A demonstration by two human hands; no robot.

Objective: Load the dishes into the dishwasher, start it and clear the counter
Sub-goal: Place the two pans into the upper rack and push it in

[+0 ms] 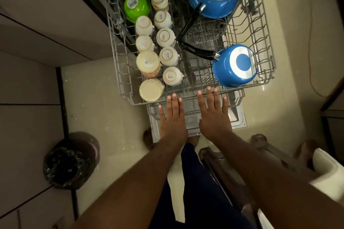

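Head camera: left hand (172, 117) and right hand (214, 115) are reaching out flat, fingers straight and slightly spread, holding nothing, fingertips at the front rim of the pulled-out dishwasher rack (189, 92), which is carrying upturned cups (168, 55), a green bowl (136, 6) and two blue saucepans (234, 66).

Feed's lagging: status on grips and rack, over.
Both open: left grip, right grip, at rack front. Rack out, loaded: cups, green bowl, blue pans. No obstruction seen.

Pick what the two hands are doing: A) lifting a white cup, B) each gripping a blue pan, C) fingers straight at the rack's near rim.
C: the left hand and right hand reach flat, fingers straight, to the front rim of the rack and hold nothing.
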